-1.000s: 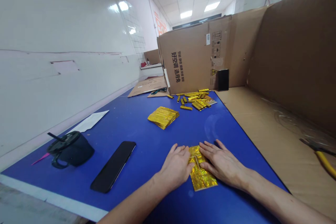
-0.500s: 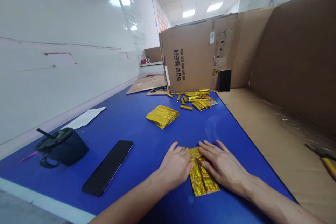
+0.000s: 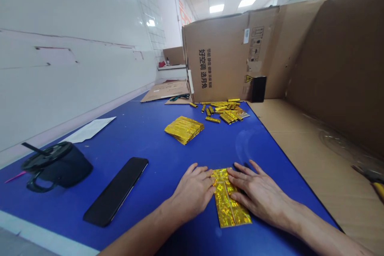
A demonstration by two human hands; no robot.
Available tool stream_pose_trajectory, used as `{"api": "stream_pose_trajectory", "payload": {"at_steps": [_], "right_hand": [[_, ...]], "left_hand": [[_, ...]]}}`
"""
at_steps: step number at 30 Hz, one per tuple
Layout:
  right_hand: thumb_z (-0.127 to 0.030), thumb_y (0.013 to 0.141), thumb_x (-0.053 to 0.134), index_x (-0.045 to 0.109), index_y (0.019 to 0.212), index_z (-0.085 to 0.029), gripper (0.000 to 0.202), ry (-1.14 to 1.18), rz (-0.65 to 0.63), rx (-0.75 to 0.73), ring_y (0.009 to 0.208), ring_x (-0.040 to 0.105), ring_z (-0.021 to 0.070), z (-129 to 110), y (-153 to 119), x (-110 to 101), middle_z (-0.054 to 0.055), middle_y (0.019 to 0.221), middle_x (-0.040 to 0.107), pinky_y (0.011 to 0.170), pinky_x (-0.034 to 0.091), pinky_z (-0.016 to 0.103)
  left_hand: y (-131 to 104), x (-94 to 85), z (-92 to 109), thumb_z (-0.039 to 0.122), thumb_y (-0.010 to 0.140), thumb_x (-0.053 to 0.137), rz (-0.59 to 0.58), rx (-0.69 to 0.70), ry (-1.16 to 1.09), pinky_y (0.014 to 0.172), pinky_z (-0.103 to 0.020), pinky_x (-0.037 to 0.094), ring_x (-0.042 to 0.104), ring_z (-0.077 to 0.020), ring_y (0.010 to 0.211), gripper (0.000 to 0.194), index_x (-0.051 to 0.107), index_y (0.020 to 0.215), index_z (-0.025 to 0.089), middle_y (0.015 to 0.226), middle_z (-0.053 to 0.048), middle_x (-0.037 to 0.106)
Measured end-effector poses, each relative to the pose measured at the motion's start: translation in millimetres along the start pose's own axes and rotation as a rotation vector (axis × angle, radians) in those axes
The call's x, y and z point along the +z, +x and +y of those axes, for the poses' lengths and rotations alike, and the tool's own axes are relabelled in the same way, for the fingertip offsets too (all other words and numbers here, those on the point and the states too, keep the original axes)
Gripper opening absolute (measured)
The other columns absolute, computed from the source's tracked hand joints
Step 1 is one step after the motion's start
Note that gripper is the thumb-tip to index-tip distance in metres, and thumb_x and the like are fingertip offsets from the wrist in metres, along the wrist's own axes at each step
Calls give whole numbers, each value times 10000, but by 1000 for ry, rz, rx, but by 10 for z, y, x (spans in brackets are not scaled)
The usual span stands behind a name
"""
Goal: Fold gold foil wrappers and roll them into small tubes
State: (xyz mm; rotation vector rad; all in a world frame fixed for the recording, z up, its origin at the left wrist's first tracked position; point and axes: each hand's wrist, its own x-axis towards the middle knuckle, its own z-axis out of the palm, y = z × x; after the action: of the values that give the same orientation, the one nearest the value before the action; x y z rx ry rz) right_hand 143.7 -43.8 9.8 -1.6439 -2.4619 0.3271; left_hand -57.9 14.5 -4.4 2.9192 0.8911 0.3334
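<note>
A shiny gold foil sheet [image 3: 225, 208] with a seam down its middle lies flat on the blue table [image 3: 144, 192]. My left hand [image 3: 192, 188] rests at its left edge, fingers stretched out and fingertips touching the foil. On the right side my right hand [image 3: 255, 188] lies with its fingers spread, the tips over the foil's upper part and right edge. Neither hand wraps round anything. Beyond the hands is a fanned stack of flat gold foil pieces [image 3: 183, 130]. Small gold foil tubes [image 3: 229, 117] lie in a loose pile farther back.
A black phone [image 3: 117, 192] and a dark lidded mug [image 3: 61, 166] stand to the left, near a white paper [image 3: 90, 130]. Large cardboard [image 3: 225, 60] walls off the back and right. Another dark phone [image 3: 258, 89] leans against it. A yellow-handled tool [image 3: 378, 190] lies far right.
My left fingers have straightened from a more curled pose along the foil's edge. The dark gap down the foil's middle has narrowed to a thin seam. The view has shifted slightly.
</note>
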Motion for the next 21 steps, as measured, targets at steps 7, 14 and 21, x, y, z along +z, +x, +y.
{"api": "stream_pose_trajectory", "payload": {"at_steps": [7, 14, 21], "right_hand": [[-455, 816, 385, 438, 1224, -178, 496, 26, 86, -7, 1222, 288, 252, -73, 27, 90, 109, 1297, 410, 1001, 118, 513], [-493, 823, 346, 319, 1300, -147, 591, 28, -7, -77, 1237, 256, 234, -82, 44, 114, 133, 1344, 303, 1015, 86, 495], [-463, 821, 380, 411, 1249, -190, 508, -13, 26, -4, 1199, 323, 273, 48, -23, 50, 101, 1300, 395, 989, 123, 543]], "left_hand": [[24, 24, 109, 295, 792, 467, 36, -32, 21, 978, -407, 235, 460, -205, 1035, 226, 548, 958, 165, 1070, -77, 555], [12, 11, 104, 301, 805, 450, 13, -43, 28, 983, -430, 202, 446, -208, 1052, 240, 537, 991, 178, 1074, -69, 557], [9, -21, 100, 292, 803, 462, 3, -61, 20, 982, -434, 195, 449, -207, 1047, 247, 543, 1006, 178, 1079, -54, 568]]}}
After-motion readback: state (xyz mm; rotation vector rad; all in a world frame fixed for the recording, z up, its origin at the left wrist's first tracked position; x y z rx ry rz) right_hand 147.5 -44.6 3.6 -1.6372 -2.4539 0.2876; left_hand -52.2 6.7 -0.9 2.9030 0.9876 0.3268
